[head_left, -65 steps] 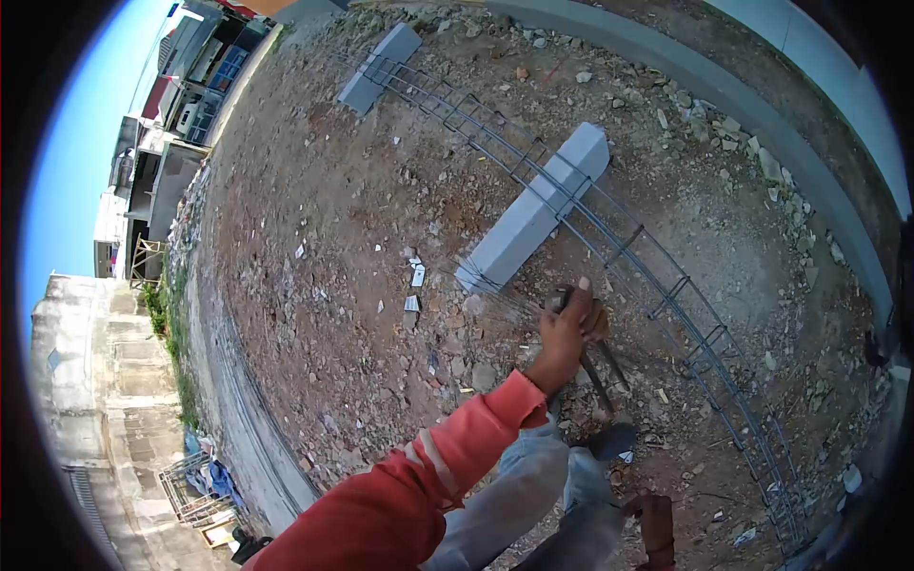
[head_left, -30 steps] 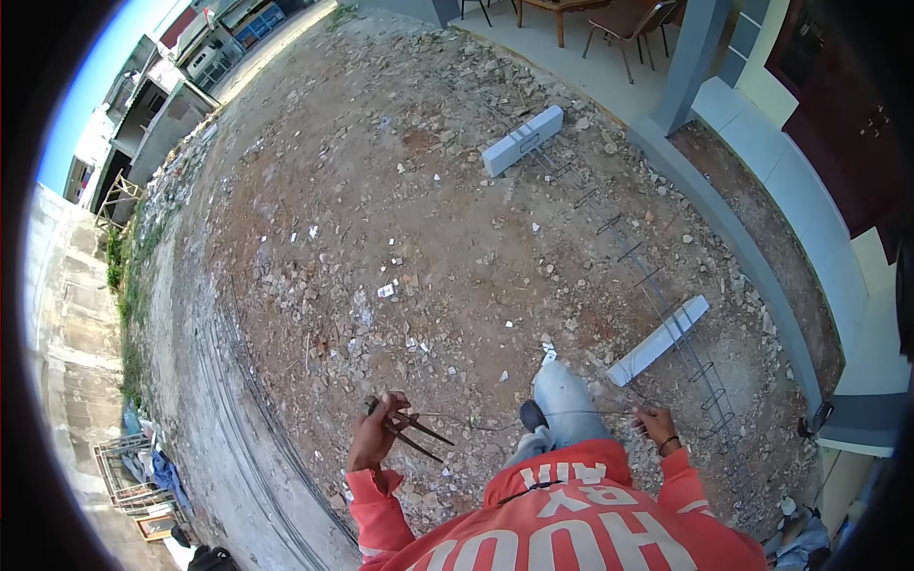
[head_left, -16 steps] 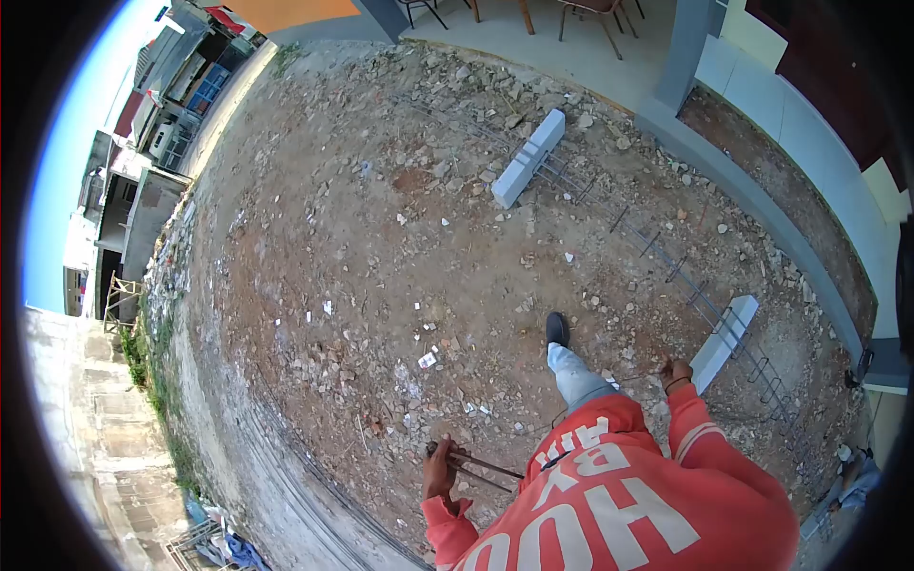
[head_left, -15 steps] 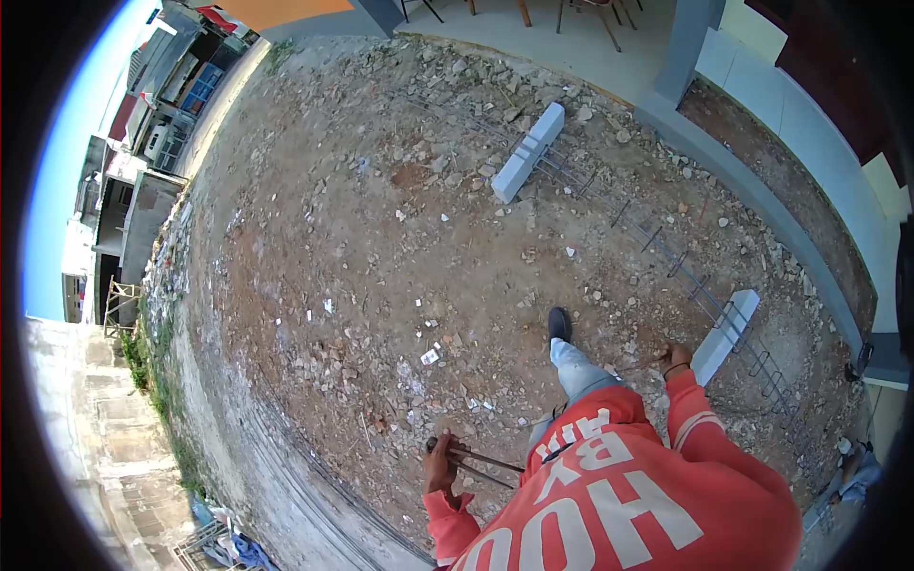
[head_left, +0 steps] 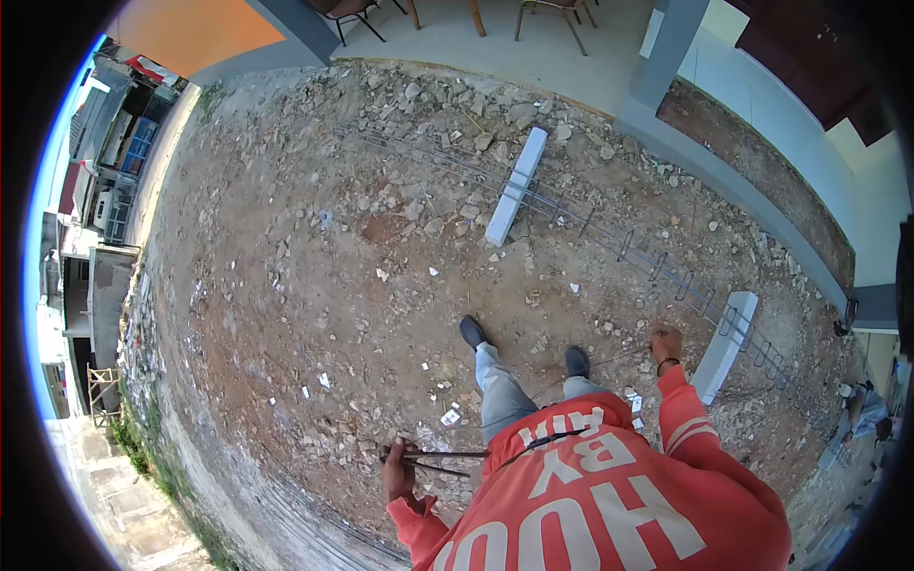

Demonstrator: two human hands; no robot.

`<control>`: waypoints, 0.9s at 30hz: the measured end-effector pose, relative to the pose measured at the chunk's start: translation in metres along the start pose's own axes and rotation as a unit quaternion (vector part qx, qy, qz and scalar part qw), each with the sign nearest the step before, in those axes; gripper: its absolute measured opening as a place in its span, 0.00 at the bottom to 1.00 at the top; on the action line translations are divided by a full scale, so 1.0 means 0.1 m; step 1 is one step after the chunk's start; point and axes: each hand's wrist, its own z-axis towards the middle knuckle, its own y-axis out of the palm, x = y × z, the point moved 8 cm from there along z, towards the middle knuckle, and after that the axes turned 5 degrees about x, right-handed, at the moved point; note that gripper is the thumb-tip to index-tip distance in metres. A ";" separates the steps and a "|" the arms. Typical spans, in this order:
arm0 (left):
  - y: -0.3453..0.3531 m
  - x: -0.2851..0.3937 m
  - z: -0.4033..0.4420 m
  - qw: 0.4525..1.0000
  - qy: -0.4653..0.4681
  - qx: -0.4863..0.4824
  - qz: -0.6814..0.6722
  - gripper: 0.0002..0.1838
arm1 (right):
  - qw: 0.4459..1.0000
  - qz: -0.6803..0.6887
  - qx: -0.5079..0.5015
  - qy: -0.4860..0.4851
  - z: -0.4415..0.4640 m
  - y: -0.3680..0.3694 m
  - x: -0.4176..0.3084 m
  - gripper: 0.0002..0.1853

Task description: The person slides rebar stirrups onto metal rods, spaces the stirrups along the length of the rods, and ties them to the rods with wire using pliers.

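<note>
My left hand (head_left: 400, 474) is closed around one end of a dark pair of pincers (head_left: 443, 457), whose two long handles point right towards my waist. My right hand (head_left: 665, 344) is closed, and thin wire (head_left: 619, 360) runs from it leftward past my shoe. Just beyond that hand lies a long rebar cage (head_left: 657, 265) with square stirrups along its bars. It rests across two pale blocks, a near one (head_left: 725, 347) beside my right hand and a far one (head_left: 516, 188). Neither hand touches the cage.
Rubble and stones cover the dirt ground (head_left: 314, 247). A low grey kerb (head_left: 733, 171) borders a tiled porch with chairs (head_left: 552, 8) at the top. Long thin bars (head_left: 295, 519) lie at the lower left. A person (head_left: 862, 409) is partly visible at the far right.
I have stepped forward, and both shoes now show. My left hand has moved left with the pincers. My right hand has moved slightly up, still closed beside the near block.
</note>
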 end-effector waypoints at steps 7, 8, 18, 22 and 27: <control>1.21 1.79 1.73 0.946 0.045 -0.150 0.286 0.08 | 0.929 -0.360 0.014 0.089 -0.96 0.78 0.64 0.18; 1.66 2.10 1.73 0.910 0.081 -0.171 0.368 0.10 | 0.930 -0.352 0.015 0.102 -1.10 0.91 0.55 0.18; 4.14 2.33 2.45 0.655 0.168 -0.402 0.617 0.13 | 0.918 -0.396 0.011 0.019 -1.56 1.92 -2.87 0.25; 4.81 1.92 2.46 0.621 0.192 -0.491 0.579 0.14 | 0.939 -0.228 -0.029 -0.254 -1.03 2.55 -3.74 0.25; 5.24 1.35 2.59 0.644 0.066 -0.521 0.556 0.12 | 0.912 0.038 -0.329 -0.243 -0.86 3.76 -3.78 0.13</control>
